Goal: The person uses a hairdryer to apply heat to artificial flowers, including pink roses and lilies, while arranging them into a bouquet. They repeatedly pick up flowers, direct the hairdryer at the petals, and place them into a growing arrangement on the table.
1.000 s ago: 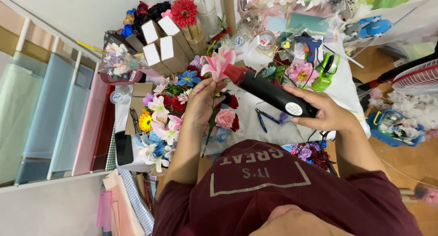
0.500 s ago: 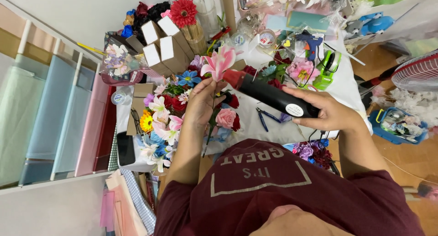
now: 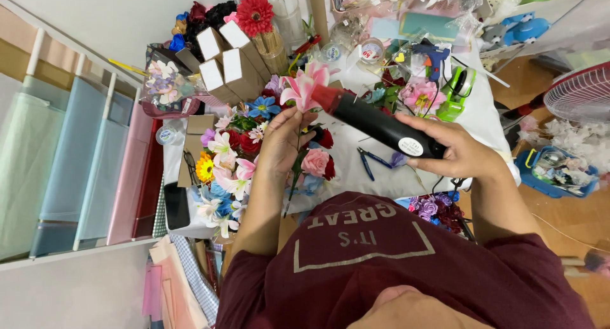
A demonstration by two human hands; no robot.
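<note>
Since the earlier frame, both hands have lifted slightly, bringing the pink lily (image 3: pixel 304 87) closer to the tool's red tip. Left hand (image 3: pixel 284 138) pinches the lily's stem, holding the bloom above the worktable (image 3: pixel 489 116). Right hand (image 3: pixel 459 152) is wrapped around a black heat gun (image 3: pixel 381 124), its nozzle touching the petals. Below lie one pair of blue pliers (image 3: pixel 370 160) and a heap of artificial flowers (image 3: pixel 232 157). Four white boxes (image 3: pixel 223 62) stand behind, beside one red gerbera (image 3: pixel 255 14).
</note>
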